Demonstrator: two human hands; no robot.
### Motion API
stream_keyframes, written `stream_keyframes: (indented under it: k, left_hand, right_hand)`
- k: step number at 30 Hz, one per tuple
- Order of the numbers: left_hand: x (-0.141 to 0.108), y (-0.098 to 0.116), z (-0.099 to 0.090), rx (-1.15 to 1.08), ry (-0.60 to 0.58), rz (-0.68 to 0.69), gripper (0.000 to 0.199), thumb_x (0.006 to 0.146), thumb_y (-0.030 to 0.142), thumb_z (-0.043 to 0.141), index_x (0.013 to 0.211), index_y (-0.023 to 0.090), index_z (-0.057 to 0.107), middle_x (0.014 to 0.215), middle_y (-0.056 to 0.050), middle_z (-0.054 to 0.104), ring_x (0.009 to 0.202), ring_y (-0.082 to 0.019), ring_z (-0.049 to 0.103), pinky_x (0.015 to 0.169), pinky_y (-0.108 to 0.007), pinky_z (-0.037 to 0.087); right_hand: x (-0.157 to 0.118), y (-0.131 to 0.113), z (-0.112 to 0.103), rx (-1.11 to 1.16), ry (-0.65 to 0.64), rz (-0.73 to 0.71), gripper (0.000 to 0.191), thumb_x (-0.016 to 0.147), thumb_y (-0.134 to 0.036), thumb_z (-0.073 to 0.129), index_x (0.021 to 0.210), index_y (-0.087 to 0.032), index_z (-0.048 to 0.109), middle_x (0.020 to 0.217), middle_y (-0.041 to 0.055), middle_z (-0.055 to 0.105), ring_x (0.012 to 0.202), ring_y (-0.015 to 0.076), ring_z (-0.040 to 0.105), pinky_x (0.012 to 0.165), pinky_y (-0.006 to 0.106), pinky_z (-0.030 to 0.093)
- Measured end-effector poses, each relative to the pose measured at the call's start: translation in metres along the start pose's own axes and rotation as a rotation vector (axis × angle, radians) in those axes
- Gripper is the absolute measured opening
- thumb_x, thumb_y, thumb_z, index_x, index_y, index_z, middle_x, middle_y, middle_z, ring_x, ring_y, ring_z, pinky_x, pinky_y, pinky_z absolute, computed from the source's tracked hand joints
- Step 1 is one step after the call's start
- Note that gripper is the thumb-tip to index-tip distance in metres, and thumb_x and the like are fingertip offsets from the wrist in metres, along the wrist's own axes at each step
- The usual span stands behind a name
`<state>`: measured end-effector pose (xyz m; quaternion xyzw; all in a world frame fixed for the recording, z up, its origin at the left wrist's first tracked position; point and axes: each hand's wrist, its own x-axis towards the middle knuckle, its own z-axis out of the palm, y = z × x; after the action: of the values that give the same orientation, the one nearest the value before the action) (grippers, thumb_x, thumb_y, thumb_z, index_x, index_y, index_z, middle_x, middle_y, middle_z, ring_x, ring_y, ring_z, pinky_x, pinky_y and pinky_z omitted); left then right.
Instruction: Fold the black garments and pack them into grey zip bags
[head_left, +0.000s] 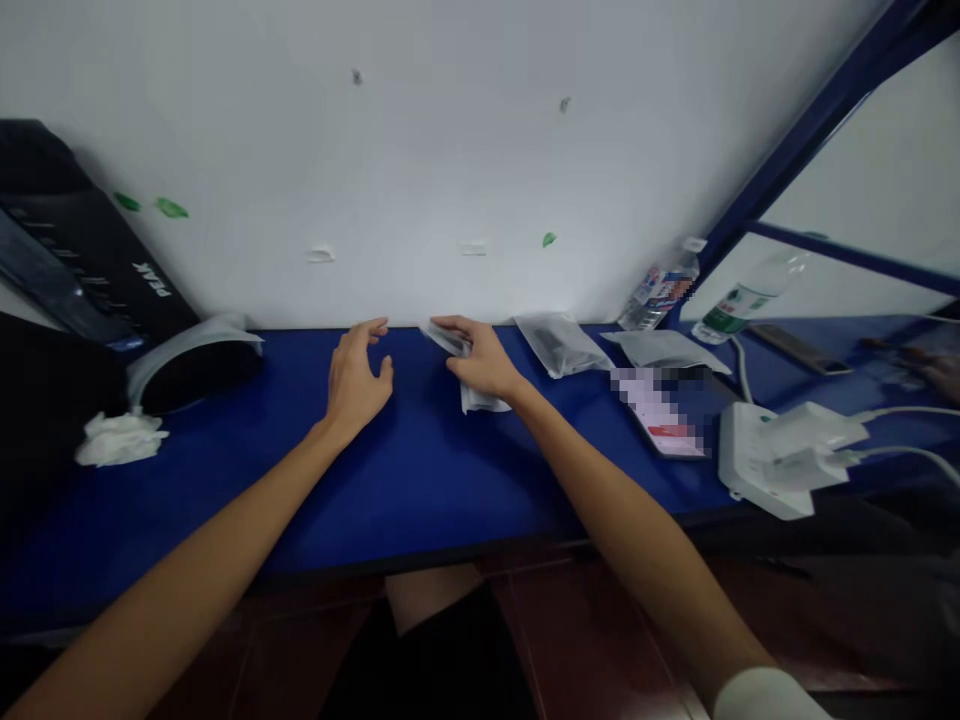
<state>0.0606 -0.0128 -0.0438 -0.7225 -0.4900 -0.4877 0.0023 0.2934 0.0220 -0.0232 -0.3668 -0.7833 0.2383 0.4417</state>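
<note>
Our right hand [484, 360]: closed on a small translucent plastic packet [480, 400].
Packet: under that palm, long axis slanting toward the wall.
Our left hand [358, 385]: open, empty, just left, farther off.
Below: glossy blue laminate tabletop [465, 480].

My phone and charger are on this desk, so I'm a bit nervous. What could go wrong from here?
The right hand is holding a thin plastic bag close to a second plastic bag, so the two might snag or get mixed up. Beyond that lies what looks like a phone, which a wide arm movement could knock. A water bottle sits near the white power strip, so a spill might reach its plugged-in adapters.
</note>
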Motion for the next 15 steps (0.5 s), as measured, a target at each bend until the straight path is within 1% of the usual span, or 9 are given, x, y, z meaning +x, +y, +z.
stream_keyframes:
  k: [2,4,5,6,8,10,12,13,15]
  left_hand:
    - [0.001,-0.008,0.003,-0.035,0.008,-0.055,0.056,0.084,0.001,0.067,0.136,0.021,0.063,0.127,-0.01,0.075,0.111,-0.028,0.07,0.102,-0.048,0.057]
    - [0.001,-0.014,0.005,-0.07,0.022,-0.099,0.053,0.08,-0.001,0.067,0.129,0.022,0.064,0.121,-0.009,0.076,0.106,-0.027,0.071,0.099,-0.047,0.058]
    - [0.001,-0.015,0.006,-0.084,0.029,-0.114,0.052,0.079,-0.001,0.066,0.126,0.022,0.065,0.119,-0.008,0.077,0.104,-0.026,0.071,0.098,-0.046,0.059]
    - [0.001,-0.016,0.007,-0.095,0.033,-0.123,0.051,0.078,-0.001,0.066,0.123,0.022,0.065,0.116,-0.008,0.078,0.102,-0.026,0.072,0.097,-0.045,0.059]
    - [0.001,-0.015,0.008,-0.11,0.028,-0.126,0.049,0.077,-0.002,0.065,0.12,0.023,0.065,0.113,-0.006,0.078,0.1,-0.024,0.072,0.093,-0.043,0.06]
    - [0.001,-0.013,0.009,-0.12,0.007,-0.117,0.048,0.077,-0.002,0.064,0.118,0.023,0.065,0.11,-0.005,0.079,0.097,-0.023,0.073,0.088,-0.04,0.06]
    - [0.0,-0.011,0.009,-0.13,-0.012,-0.113,0.048,0.076,-0.002,0.063,0.117,0.023,0.065,0.106,-0.004,0.079,0.093,-0.021,0.073,0.084,-0.038,0.059]
    - [0.0,-0.01,0.009,-0.134,-0.021,-0.113,0.048,0.077,-0.002,0.063,0.117,0.023,0.065,0.105,-0.004,0.079,0.092,-0.021,0.073,0.082,-0.038,0.059]
    - [0.0,-0.009,0.009,-0.144,-0.039,-0.115,0.048,0.077,-0.003,0.062,0.117,0.023,0.066,0.103,-0.003,0.079,0.089,-0.02,0.073,0.08,-0.036,0.058]
  right_hand:
    - [0.003,0.0,-0.024,-0.107,0.118,-0.013,0.075,0.067,-0.006,0.058,0.14,-0.017,0.072,0.144,0.0102,0.075,0.14,0.029,0.067,0.13,0.048,0.045]
    - [0.003,0.003,-0.052,-0.268,0.228,-0.039,0.076,0.07,-0.004,0.057,0.143,-0.019,0.07,0.149,0.0089,0.072,0.145,0.029,0.063,0.134,0.051,0.039]
    - [0.001,0.006,-0.066,-0.358,0.257,-0.037,0.078,0.071,-0.004,0.057,0.147,-0.019,0.068,0.153,0.0093,0.07,0.149,0.0301,0.059,0.136,0.055,0.033]
    - [-0.001,0.01,-0.079,-0.466,0.256,-0.014,0.079,0.073,-0.004,0.057,0.15,-0.019,0.066,0.157,0.0103,0.067,0.154,0.0321,0.054,0.138,0.06,0.023]
    - [-0.006,0.022,-0.099,-0.712,0.197,0.112,0.077,0.079,-0.007,0.057,0.155,-0.02,0.062,0.163,0.0106,0.061,0.163,0.0369,0.04,0.135,0.074,0.0]
    - [-0.012,0.036,-0.109,-0.913,0.045,0.349,0.073,0.087,-0.016,0.06,0.159,-0.024,0.058,0.173,0.0104,0.05,0.169,0.0419,0.022,0.128,0.084,-0.008]
    - [-0.016,0.05,-0.111,-1.006,-0.138,0.564,0.071,0.097,-0.029,0.058,0.167,-0.026,0.049,0.181,0.0104,0.034,0.171,0.0431,0.013,0.126,0.086,-0.004]
    - [-0.017,0.056,-0.11,-1.024,-0.205,0.624,0.071,0.1,-0.037,0.056,0.17,-0.028,0.043,0.184,0.0099,0.026,0.171,0.0425,0.011,0.128,0.085,0.0]
    - [-0.017,0.066,-0.11,-1.034,-0.27,0.666,0.074,0.105,-0.049,0.05,0.175,-0.031,0.033,0.186,0.0093,0.019,0.172,0.0409,0.012,0.129,0.082,0.01]
